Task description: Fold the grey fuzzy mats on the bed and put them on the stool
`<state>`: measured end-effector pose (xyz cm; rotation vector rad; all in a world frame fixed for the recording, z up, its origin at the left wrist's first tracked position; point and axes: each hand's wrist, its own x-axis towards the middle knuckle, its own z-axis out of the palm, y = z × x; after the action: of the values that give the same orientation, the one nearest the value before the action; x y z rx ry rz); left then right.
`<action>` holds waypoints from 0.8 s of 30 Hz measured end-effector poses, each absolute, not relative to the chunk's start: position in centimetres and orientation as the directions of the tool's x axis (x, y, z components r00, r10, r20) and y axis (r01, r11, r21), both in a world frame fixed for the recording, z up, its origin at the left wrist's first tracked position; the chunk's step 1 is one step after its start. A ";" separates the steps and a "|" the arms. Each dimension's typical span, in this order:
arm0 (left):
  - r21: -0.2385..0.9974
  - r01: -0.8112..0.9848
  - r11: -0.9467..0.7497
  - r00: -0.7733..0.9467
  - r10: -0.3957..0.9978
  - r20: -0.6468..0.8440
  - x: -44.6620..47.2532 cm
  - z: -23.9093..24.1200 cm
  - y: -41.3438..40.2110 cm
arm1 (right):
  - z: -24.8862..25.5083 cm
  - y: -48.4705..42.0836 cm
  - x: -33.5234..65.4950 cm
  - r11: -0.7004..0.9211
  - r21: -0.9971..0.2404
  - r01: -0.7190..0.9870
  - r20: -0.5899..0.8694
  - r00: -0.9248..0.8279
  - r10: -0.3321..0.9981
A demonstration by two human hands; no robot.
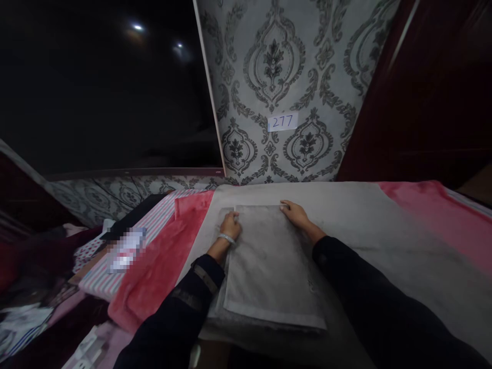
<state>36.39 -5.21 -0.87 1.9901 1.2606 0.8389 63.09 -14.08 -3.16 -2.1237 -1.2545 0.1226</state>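
Observation:
A grey folded cloth [269, 266] lies flat in front of me, with a slightly frayed or fuzzy near edge. Whether it is a towel or a garment, I cannot tell. My left hand [230, 228], with a pale bracelet at the wrist, has its fingers closed on the cloth's far left corner. At the far right corner, my right hand [295, 213] pinches the edge between thumb and fingers. Under the cloth spreads a grey and pink blanket [357, 230].
A striped sheet [161, 218] shows at the blanket's left side, with a blurred-out item [126, 251] on it. Piled clothes [26, 328] and a white power strip [86, 351] are lower left. A large dark television [115, 92] stands behind, beside patterned wallpaper [272, 66] bearing a "277" label [283, 121].

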 end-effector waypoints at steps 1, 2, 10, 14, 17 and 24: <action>0.779 0.518 -0.352 0.339 0.921 0.191 36.4 -1.0 -5.2 | -3.3 -13.6 63.2 -0.334 -0.577 0.745 0.238 0.545 0.804; 0.778 0.513 -0.361 0.339 0.919 0.203 36.6 -1.0 -5.2 | -3.4 -13.2 63.3 -0.347 -0.574 0.742 0.237 0.556 0.797; 0.785 0.509 -0.352 0.379 0.911 0.163 37.7 -0.5 -4.2 | -5.1 -12.6 63.7 -0.378 -0.550 0.745 0.281 0.590 0.757; 0.793 0.531 -0.300 0.398 0.914 0.079 36.2 0.2 -5.3 | -5.7 -13.0 63.7 -0.368 -0.540 0.757 0.285 0.575 0.767; 0.787 0.531 -0.315 0.473 0.880 0.033 33.6 0.8 -7.9 | -5.6 -13.1 63.9 -0.373 -0.538 0.756 0.268 0.573 0.775; 0.773 0.490 -0.403 0.602 0.797 0.035 26.4 -0.3 -16.2 | -3.4 -13.3 62.7 -0.361 -0.511 0.780 0.241 0.533 0.811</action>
<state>26.36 -16.15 -0.25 2.0782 1.0134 0.5237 62.68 -13.33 -3.35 -2.1947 -1.2846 0.0704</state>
